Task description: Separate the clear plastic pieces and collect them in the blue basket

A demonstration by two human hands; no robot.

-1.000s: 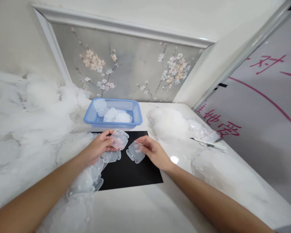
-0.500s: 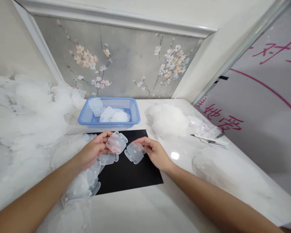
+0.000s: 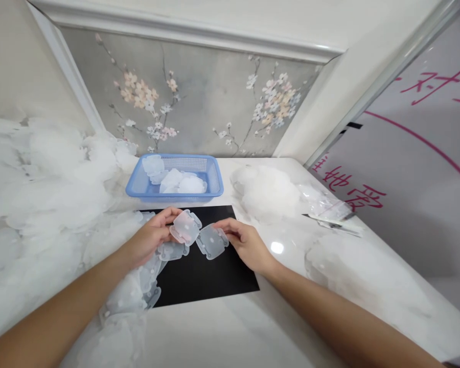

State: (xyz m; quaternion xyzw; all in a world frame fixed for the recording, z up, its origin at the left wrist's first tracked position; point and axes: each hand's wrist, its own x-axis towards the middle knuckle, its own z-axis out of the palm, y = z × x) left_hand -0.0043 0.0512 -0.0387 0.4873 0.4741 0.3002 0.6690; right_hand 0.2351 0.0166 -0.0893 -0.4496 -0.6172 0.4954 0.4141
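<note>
Pinched in my left hand (image 3: pixel 153 234) is a thin translucent plastic piece (image 3: pixel 186 227), roughly square with notched corners and small round dots. My right hand (image 3: pixel 247 243) grips a similar translucent plastic piece (image 3: pixel 211 242) by its upper right side. The two pieces meet or slightly overlap at their near edges; whether they touch is hard to tell. Both are held above a black mat (image 3: pixel 207 278). Beneath my left hand, more of these pieces (image 3: pixel 172 250) spread over the mat's left side.
A blue basket (image 3: pixel 174 195) with several translucent pieces stands behind the mat. Large heaps of pieces (image 3: pixel 53 168) fill the left of the table. Another white pile (image 3: pixel 270 191) and clear plastic bags (image 3: pixel 325 202) lie at right, near a whiteboard (image 3: pixel 417 184) with red writing.
The piece in my right hand has shifted slightly left, closing the gap to the one in my left hand. The whole view has moved a little.
</note>
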